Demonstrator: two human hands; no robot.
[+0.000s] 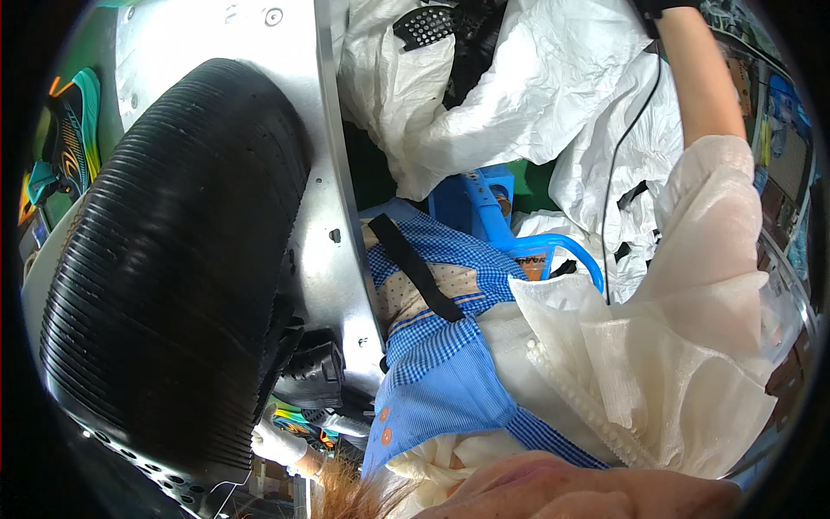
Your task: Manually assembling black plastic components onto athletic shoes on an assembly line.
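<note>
My right forearm (702, 78) reaches up in a loose white sleeve (709, 225). Its hand passes out at the top edge, beside a dark band or object (674, 5), so its fingers do not show. My left hand is not visible. A long, curved row of thin black nested pieces (173, 251), ribbed along its side, fills the left. It lies by a metal surface (333, 259); round holes show at its lower end. A black perforated piece (424, 28) rests among crumpled white sheeting (536, 86) at the top.
A blue frame (493, 216) stands below the sheeting, near my blue checked apron (432, 346). Black parts (313, 374) lie beside the metal edge. A white-covered hand or sleeve (278, 445), whose I cannot tell, shows lower left. A thin black cord (616, 164) hangs near my sleeve.
</note>
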